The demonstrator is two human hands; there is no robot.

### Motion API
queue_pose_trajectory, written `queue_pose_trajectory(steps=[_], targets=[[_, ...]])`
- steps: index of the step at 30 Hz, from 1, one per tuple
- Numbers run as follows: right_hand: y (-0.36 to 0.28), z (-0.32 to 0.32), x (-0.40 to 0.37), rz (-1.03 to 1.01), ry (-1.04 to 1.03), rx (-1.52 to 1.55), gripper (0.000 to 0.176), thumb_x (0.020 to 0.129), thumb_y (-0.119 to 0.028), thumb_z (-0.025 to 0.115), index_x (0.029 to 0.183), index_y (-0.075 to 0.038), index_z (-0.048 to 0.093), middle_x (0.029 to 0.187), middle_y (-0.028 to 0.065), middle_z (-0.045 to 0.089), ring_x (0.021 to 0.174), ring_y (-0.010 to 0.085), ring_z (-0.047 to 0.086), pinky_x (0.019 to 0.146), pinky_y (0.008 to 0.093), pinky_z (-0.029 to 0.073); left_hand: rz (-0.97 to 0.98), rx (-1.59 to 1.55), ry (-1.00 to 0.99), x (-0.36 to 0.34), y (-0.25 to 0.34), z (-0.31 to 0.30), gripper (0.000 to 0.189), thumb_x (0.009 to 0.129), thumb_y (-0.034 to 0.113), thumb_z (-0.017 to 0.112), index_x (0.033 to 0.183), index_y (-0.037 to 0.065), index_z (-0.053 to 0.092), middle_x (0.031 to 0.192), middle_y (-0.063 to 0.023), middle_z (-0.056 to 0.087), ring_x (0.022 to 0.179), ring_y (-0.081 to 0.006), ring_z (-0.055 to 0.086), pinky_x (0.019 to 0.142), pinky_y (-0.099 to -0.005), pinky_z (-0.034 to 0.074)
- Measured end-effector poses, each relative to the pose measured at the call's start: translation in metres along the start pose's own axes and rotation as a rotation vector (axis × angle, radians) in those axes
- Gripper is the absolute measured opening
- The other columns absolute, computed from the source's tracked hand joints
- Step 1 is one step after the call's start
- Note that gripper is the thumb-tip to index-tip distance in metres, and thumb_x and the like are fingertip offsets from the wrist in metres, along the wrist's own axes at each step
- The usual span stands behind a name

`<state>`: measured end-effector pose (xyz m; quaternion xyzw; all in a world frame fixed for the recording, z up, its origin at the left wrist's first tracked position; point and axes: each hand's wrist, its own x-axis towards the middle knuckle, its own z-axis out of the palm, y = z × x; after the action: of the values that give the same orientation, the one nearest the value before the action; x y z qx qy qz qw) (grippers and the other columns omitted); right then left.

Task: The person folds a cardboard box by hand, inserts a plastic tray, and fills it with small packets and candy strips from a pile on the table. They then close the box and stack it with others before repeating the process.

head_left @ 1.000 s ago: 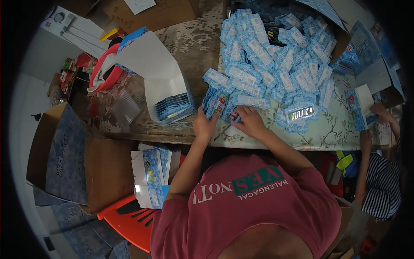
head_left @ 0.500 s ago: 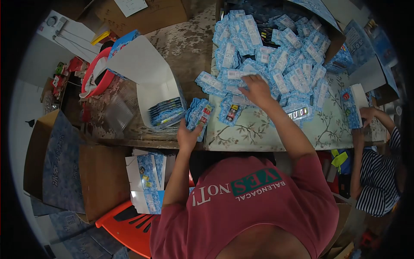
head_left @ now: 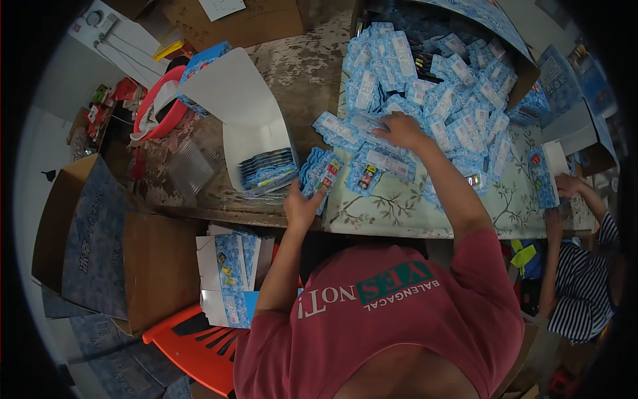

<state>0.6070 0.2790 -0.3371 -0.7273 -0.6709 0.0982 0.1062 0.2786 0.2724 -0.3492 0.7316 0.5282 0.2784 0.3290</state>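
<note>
Grips a stack (head_left: 320,171) of blue packs in the left hand (head_left: 301,205), closed tight on its lower end, with the packs up on edge and fanned a little, just over the near edge of the table (head_left: 292,73). Held that way, most likely, to keep the packs squared and together with one hand alone. Holds it just right of the carton (head_left: 256,143), near the packs already standing in rows at the carton's bottom; touching the carton or not, cannot tell.

Reaches far forward with the right hand (head_left: 397,126), arm nearly straight, palm down, fingers apart and laid onto the near fringe of the pile (head_left: 432,86). Pressing on loose packs rather than pinching one, by the look. Left arm bent by contrast, elbow drawn in toward the body, wrist cocked up at the table edge.

Heaped loose over the flowered cloth (head_left: 399,203), that pile, presumably so as to lie within one arm's stretch. A single pack (head_left: 364,176) face up between the two hands, apart from the stack.

Elsewhere: a red basin (head_left: 156,110) at the table's far left, a cardboard box (head_left: 100,246) on the floor to the left, flat cartons (head_left: 229,279) under the table edge, an orange chair (head_left: 193,336) below them. At the right, a co-worker (head_left: 588,292) in a striped top, well apart
</note>
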Motion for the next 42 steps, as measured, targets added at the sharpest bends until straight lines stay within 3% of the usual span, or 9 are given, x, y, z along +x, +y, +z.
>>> queue_pose_trajectory(steps=[4, 6, 11, 13, 16, 22, 29, 33, 42], targets=[[0.007, -0.002, -0.001, 0.048, 0.009, 0.031, 0.036, 0.083, -0.036, 0.059, 0.096, -0.003, 0.065, 0.082, 0.0154, 0.063, 0.077, 0.0336, 0.059, 0.067, 0.0414, 0.048, 0.031, 0.008, 0.006, 0.001, -0.003, -0.004, 0.064, 0.068, 0.032, 0.073, 0.118, 0.0, 0.049, 0.099, -0.0237, 0.062, 0.091, -0.0381, 0.06, 0.078, -0.0417, 0.047], [-0.003, 0.0, -0.007, 0.049, 0.421, 0.177, 0.029, 0.085, -0.028, 0.058, 0.097, -0.002, 0.064, 0.074, 0.0165, 0.061, 0.065, 0.0343, 0.058, 0.06, 0.0411, 0.047, 0.132, 0.008, -0.066, 0.003, -0.009, -0.01, 0.062, 0.069, 0.03, 0.072, 0.119, 0.003, 0.048, 0.1, -0.0217, 0.062, 0.092, -0.0393, 0.059, 0.078, -0.0419, 0.047], [-0.081, -0.006, -0.016, -0.125, 0.192, 0.457, 0.023, 0.085, -0.025, 0.058, 0.092, -0.003, 0.061, 0.07, 0.0165, 0.06, 0.065, 0.0346, 0.058, 0.059, 0.0393, 0.045, 0.318, 0.098, -0.374, 0.0, -0.003, -0.028, 0.055, 0.069, 0.018, 0.074, 0.118, 0.004, 0.051, 0.104, -0.0187, 0.059, 0.093, -0.0362, 0.059, 0.08, -0.0384, 0.048], [-0.095, 0.009, -0.01, -0.212, -0.271, 0.574, 0.021, 0.085, -0.025, 0.059, 0.09, -0.004, 0.061, 0.074, 0.0163, 0.06, 0.07, 0.0339, 0.059, 0.062, 0.039, 0.045, 0.485, 0.084, -0.312, -0.002, -0.001, -0.027, 0.059, 0.067, 0.016, 0.075, 0.119, 0.004, 0.049, 0.115, -0.0193, 0.052, 0.104, -0.0352, 0.053, 0.086, -0.0383, 0.045], [-0.11, 0.014, -0.019, -0.355, -0.324, 0.536, 0.035, 0.08, -0.03, 0.064, 0.103, -0.005, 0.056, 0.083, 0.0155, 0.062, 0.079, 0.0308, 0.06, 0.068, 0.0401, 0.045, 0.456, 0.197, 0.072, -0.01, -0.01, -0.022, 0.068, 0.065, 0.016, 0.077, 0.123, 0.004, 0.044, 0.123, -0.0203, 0.044, 0.112, -0.0372, 0.046, 0.092, -0.0395, 0.04], [-0.134, 0.045, -0.041, -0.535, -0.172, 0.07, 0.067, 0.065, -0.036, 0.074, 0.116, -0.003, 0.045, 0.081, 0.0169, 0.061, 0.081, 0.0337, 0.06, 0.068, 0.0425, 0.047, 0.419, 0.128, 0.047, -0.019, -0.011, -0.013, 0.076, 0.064, 0.016, 0.077, 0.128, 0.003, 0.038, 0.124, -0.0189, 0.043, 0.113, -0.0356, 0.043, 0.092, -0.0412, 0.039], [-0.163, -0.077, -0.01, -0.055, -0.342, 0.767, 0.064, 0.068, -0.037, 0.074, 0.113, 0.002, 0.05, 0.088, 0.0168, 0.064, 0.079, 0.0254, 0.064, 0.071, 0.0327, 0.049, 0.516, 0.12, 0.407, 0.04, -0.004, -0.09, 0.041, 0.078, 0.016, 0.065, 0.113, -0.001, 0.052, 0.114, -0.0205, 0.054, 0.108, -0.0373, 0.051, 0.091, -0.0418, 0.04], [-0.214, -0.057, 0.083, -0.351, 0.225, 0.692, 0.064, 0.066, -0.034, 0.075, 0.113, 0.001, 0.05, 0.09, 0.0146, 0.065, 0.079, 0.0278, 0.064, 0.07, 0.0342, 0.05, 0.37, 0.502, 0.311, 0.076, -0.029, -0.083, 0.041, 0.084, 0.025, 0.058, 0.111, -0.005, 0.053, 0.117, -0.023, 0.054, 0.11, -0.0388, 0.05, 0.091, -0.0422, 0.042], [-0.254, 0.046, 0.181, -0.401, -0.5, 0.073, 0.073, 0.072, -0.051, 0.064, 0.119, 0.002, 0.048, 0.11, 0.0222, 0.057, 0.103, 0.034, 0.055, 0.085, 0.039, 0.044, 0.406, 0.474, 0.401, 0.065, -0.043, -0.07, 0.036, 0.083, 0.024, 0.06, 0.103, -0.006, 0.059, 0.102, -0.0221, 0.062, 0.099, -0.0345, 0.059, 0.086, -0.0387, 0.047]])
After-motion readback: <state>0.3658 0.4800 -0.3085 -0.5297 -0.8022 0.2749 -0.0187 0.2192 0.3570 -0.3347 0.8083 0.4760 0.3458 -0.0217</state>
